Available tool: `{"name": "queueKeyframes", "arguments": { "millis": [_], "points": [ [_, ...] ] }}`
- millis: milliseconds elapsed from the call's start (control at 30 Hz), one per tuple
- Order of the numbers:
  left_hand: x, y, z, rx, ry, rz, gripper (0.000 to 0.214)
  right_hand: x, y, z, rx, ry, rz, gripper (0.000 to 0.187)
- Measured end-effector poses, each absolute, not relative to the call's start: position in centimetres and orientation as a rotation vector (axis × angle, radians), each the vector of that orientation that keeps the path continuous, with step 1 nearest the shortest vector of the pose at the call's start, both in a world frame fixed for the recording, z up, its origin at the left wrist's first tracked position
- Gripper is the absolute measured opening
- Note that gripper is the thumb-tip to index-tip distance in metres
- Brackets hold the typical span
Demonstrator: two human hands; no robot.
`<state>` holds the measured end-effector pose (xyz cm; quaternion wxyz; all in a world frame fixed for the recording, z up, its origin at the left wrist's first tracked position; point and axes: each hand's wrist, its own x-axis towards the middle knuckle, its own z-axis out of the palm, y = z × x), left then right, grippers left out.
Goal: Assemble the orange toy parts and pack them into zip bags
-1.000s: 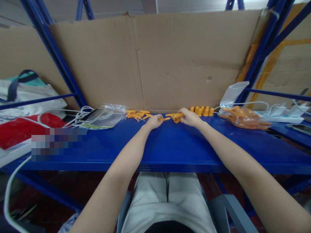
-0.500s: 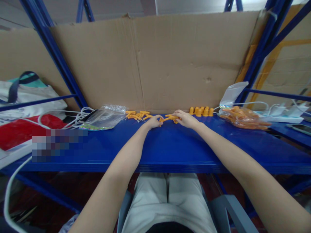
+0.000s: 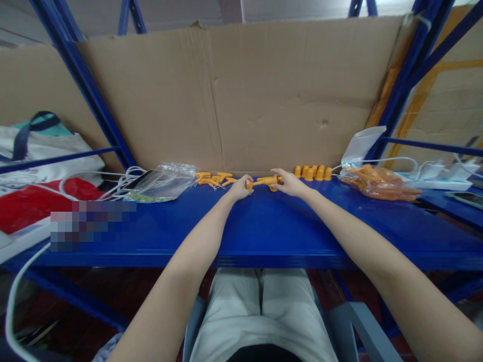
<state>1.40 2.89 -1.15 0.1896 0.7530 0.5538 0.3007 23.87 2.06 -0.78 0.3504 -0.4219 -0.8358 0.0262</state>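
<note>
My left hand (image 3: 240,188) is closed on the left end of a slim orange plastic piece (image 3: 260,183). Its right end is between the curled fingers of my right hand (image 3: 287,183), so the piece spans both hands just above the blue tabletop. Other orange parts (image 3: 267,178) lie right behind it, partly covered by my right fingers. To the left of my left hand is a loose pile of small orange pieces (image 3: 215,178), some with thin metal chains. Several orange domed caps (image 3: 313,173) stand in a cluster right of my right hand.
A clear plastic bag (image 3: 166,183) lies at the left by white cables. At the right are a bag of orange parts (image 3: 377,182), a white power strip (image 3: 437,184) and a phone (image 3: 466,199). A cardboard panel (image 3: 264,100) closes off the back of the blue table (image 3: 271,226).
My left hand has shifted slightly right and up, its fingers more closed. The orange piece between my hands now lies more level, and my right hand has turned a little around its end.
</note>
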Motion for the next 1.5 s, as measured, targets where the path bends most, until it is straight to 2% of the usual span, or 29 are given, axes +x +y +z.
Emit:
{"name": "queueKeyframes", "arguments": {
  "millis": [100, 300, 500, 833, 1000, 1200, 1500],
  "points": [
    [1.6, 2.9, -1.3, 2.239, 1.601, 0.916, 0.036, 24.0, 2.5, -0.9, -1.060, -2.114, 0.231, 0.052],
    [1.7, 2.5, -1.1, 2.377, 1.631, 0.926, 0.035, 24.0, 2.3, -0.6, -1.052, -1.964, 0.549, 0.035],
    [1.8, 2.1, -1.0, 2.428, 1.653, 0.903, 0.035, 23.3, 0.7, 0.4, -1.186, -1.796, 0.872, 0.043],
    [1.7, 2.3, -1.3, 2.498, 1.598, 0.985, 0.036, 22.4, -1.1, 1.9, -1.445, -1.707, 0.990, 0.044],
    [1.9, 2.5, -1.5, 2.497, 1.580, 1.032, 0.035, 23.1, -1.3, 2.0, -1.333, -1.716, 1.128, 0.033],
    [2.0, 2.6, -1.5, 2.505, 1.574, 1.036, 0.031, 23.3, -1.1, 1.9, -1.337, -1.725, 1.105, 0.024],
    [1.9, 2.8, -1.4, 2.521, 1.563, 1.060, 0.028, 22.9, -0.8, 1.7, -1.441, -1.691, 1.031, 0.039]
  ]
}}
